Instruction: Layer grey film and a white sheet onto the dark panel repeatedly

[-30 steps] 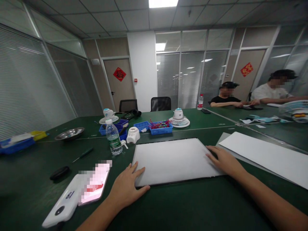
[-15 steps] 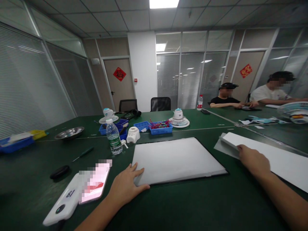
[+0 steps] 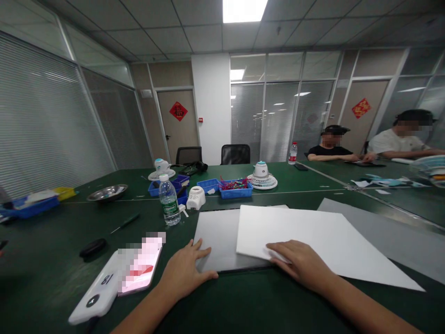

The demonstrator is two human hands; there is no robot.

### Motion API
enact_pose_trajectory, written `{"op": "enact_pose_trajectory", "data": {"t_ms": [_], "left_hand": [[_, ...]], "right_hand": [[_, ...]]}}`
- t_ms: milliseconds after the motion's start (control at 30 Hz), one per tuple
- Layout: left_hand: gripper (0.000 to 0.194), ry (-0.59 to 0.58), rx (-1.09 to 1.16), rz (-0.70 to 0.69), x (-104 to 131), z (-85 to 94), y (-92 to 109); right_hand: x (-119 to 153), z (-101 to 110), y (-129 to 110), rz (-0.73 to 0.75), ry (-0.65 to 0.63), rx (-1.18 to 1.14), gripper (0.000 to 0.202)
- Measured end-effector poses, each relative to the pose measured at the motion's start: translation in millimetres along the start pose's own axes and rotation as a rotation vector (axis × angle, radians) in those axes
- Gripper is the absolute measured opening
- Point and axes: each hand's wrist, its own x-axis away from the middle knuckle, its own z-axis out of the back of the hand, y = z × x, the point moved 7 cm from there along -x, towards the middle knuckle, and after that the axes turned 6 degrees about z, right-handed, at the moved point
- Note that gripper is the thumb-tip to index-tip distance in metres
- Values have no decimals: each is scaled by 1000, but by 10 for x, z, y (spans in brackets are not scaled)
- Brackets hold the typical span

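On the green table, a thin rectangular panel [image 3: 219,241] with a pale grey face and dark edges lies flat. My left hand [image 3: 186,266] rests at its near left corner, fingers spread. My right hand [image 3: 299,262] is closed on the near edge of a large white sheet [image 3: 295,227], thumb below and fingers on top. That sheet covers the right part of the panel and stretches far to the right. Behind it, at the right, lies a greyish translucent sheet [image 3: 382,232].
To the left lie a white device marked 18 [image 3: 100,292], a lit phone [image 3: 144,269], a black oval case [image 3: 93,249] and a screwdriver [image 3: 127,222]. A water bottle [image 3: 169,202] stands behind the panel, near blue trays [image 3: 236,190] and white fan parts [image 3: 262,176]. Two people sit at far right.
My right hand has brought the white sheet leftward from the right side, over the panel. The greyish sheet at the right is now largely uncovered. My left hand stays on the panel's corner.
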Motion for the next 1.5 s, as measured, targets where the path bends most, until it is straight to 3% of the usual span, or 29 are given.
{"op": "enact_pose_trajectory", "data": {"t_ms": [67,133,233,333,433,600,700,767,1033,1200,1333,1400,1500], "left_hand": [[84,0,3,8,7,11,9],[85,-1,2,12,8,18,18],[86,10,-3,14,-3,16,21],[85,25,-3,11,-12,3,15],[89,32,2,14,-5,-1,13],[104,21,17,14,18,11,33],[99,44,22,20,16,30,28],[93,64,27,23,11,43,25],[75,69,29,17,1,45,45],[66,77,5,-21,22,16,47],[70,71,-14,-28,18,-3,32],[74,66,-12,-28,12,-8,27],[78,59,-14,-17,7,-14,15]], "right_hand": [[2,43,76,-27,59,-29,44],[64,120,365,-185,90,60,47],[259,223,893,-477,15,243,54],[419,279,1186,-599,-46,285,59],[424,241,1190,-576,-67,243,59],[216,61,837,-380,-105,113,53],[134,-7,643,-242,-93,-32,50],[133,-22,637,-208,-67,-102,49],[403,37,1304,-524,18,97,60],[398,-56,1236,-483,-39,21,58],[344,-116,1212,-432,-55,-1,55],[385,-87,1376,-459,-39,39,55],[604,41,1811,-590,8,150,60]]}}
